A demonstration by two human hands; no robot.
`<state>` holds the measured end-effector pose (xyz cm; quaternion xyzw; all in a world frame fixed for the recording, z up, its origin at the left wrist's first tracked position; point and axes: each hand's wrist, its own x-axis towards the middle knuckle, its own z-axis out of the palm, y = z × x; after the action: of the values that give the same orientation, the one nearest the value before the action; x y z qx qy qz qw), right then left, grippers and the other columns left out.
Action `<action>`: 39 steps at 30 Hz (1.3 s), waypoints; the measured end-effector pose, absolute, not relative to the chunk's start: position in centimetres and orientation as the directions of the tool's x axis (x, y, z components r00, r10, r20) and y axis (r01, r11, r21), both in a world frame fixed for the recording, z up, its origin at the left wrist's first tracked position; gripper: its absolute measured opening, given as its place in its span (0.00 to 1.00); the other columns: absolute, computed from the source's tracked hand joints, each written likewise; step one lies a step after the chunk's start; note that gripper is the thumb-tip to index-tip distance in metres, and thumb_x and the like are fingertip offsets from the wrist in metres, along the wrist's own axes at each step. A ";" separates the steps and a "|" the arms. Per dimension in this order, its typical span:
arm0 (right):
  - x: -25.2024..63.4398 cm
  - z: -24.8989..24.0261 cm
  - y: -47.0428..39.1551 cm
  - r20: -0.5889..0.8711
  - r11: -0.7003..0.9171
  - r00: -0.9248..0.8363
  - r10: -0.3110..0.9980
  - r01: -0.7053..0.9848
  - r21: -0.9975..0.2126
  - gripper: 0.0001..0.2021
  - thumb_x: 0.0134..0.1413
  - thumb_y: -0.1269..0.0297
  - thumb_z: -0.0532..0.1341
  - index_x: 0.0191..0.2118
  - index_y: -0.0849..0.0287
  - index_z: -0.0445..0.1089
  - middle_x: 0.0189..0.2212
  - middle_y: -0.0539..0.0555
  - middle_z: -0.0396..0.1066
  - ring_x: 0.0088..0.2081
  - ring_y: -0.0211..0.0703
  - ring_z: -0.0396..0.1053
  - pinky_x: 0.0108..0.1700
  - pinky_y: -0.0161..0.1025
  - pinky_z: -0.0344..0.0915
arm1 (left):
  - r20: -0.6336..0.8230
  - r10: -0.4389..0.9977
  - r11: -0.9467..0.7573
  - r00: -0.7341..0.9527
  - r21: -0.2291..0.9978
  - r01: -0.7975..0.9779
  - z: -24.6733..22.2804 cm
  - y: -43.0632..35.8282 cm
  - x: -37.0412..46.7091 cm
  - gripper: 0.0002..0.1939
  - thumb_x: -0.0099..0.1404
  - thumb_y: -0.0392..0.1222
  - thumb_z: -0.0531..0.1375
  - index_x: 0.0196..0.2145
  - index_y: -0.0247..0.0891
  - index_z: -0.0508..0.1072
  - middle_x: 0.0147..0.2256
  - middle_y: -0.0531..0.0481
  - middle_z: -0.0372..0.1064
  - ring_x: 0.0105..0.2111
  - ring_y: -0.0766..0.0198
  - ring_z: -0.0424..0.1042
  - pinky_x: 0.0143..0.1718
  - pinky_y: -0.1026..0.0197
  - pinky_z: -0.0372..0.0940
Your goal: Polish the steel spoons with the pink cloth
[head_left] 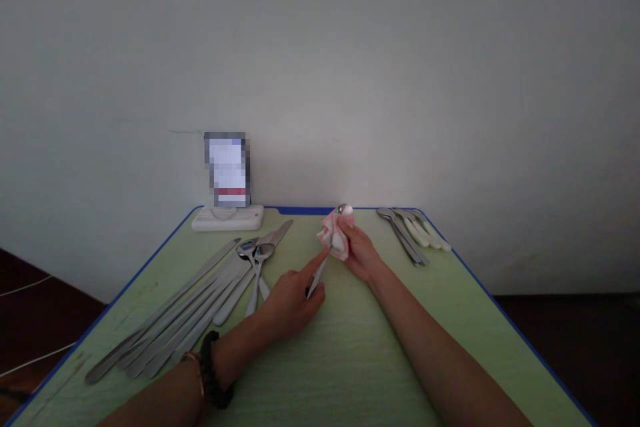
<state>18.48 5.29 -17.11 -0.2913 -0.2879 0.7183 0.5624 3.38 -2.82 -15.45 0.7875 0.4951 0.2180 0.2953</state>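
My left hand [295, 297] is closed on the handle of a spoon [319, 275], its index finger stretched along it. My right hand [357, 250] grips a pink and white cloth [334, 233] wrapped round the upper part of the same spoon, whose shiny bowl shows above the cloth. Left of my hands lies a spread of knives [187, 313], with two loose spoons [264, 252] crossing near their right end. At the back right are several metal spoons [404, 237] and pieces with cream handles [423, 230].
A phone [229, 170] stands upright on a white base [228, 218] at the back left of the green table [350, 360], which has a blue edge. Behind the table rises a plain wall. White cables lie on the dark floor at the left.
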 end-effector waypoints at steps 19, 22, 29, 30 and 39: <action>18.7 -17.7 5.9 -0.121 -0.204 -0.169 0.978 -0.662 -0.721 0.06 0.45 0.68 0.65 0.30 0.63 0.70 0.23 0.50 0.73 0.23 0.34 0.69 0.28 0.30 0.67 | 0.042 0.886 -0.364 0.462 0.681 0.635 -15.8 -2.9 3.3 0.32 0.58 0.36 0.50 0.61 0.35 0.50 0.19 0.59 0.63 0.18 0.68 0.59 0.24 0.66 0.52; 18.8 -17.7 5.7 -0.109 -0.227 -0.219 0.970 -0.641 -0.734 0.07 0.43 0.68 0.66 0.31 0.63 0.70 0.25 0.51 0.74 0.25 0.34 0.69 0.29 0.30 0.68 | 0.077 0.892 -0.340 0.446 0.764 0.549 -15.6 -2.8 3.2 0.31 0.59 0.36 0.49 0.61 0.34 0.50 0.23 0.57 0.65 0.21 0.68 0.61 0.25 0.66 0.53; 18.7 -17.2 5.2 -0.063 -0.220 -0.270 0.961 -0.607 -0.763 0.08 0.41 0.68 0.67 0.30 0.64 0.71 0.24 0.51 0.74 0.25 0.34 0.69 0.29 0.29 0.66 | 0.145 0.884 -0.372 0.444 0.793 0.482 -15.9 -2.8 3.1 0.29 0.59 0.36 0.50 0.59 0.31 0.53 0.24 0.57 0.62 0.22 0.69 0.58 0.25 0.66 0.52; 18.6 -17.3 5.3 -0.065 -0.214 -0.256 0.964 -0.613 -0.760 0.08 0.42 0.68 0.67 0.30 0.64 0.71 0.24 0.51 0.74 0.25 0.34 0.69 0.29 0.29 0.67 | 0.138 0.884 -0.373 0.447 0.784 0.495 -15.9 -2.8 3.1 0.29 0.59 0.36 0.50 0.59 0.31 0.53 0.24 0.57 0.62 0.22 0.69 0.58 0.25 0.66 0.52; 18.5 -17.6 6.2 -0.090 -0.058 0.002 0.996 -0.753 -0.656 0.09 0.49 0.58 0.62 0.30 0.59 0.68 0.22 0.47 0.72 0.23 0.33 0.68 0.29 0.32 0.68 | 0.143 0.854 -0.434 0.500 0.726 0.533 -16.2 -3.0 3.1 0.29 0.59 0.36 0.50 0.59 0.32 0.56 0.22 0.58 0.61 0.20 0.70 0.56 0.24 0.67 0.51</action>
<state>18.48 6.24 -17.58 -0.2783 -0.2185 0.6719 0.6506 3.06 -3.00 -16.17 0.8071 0.4298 0.2555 0.3138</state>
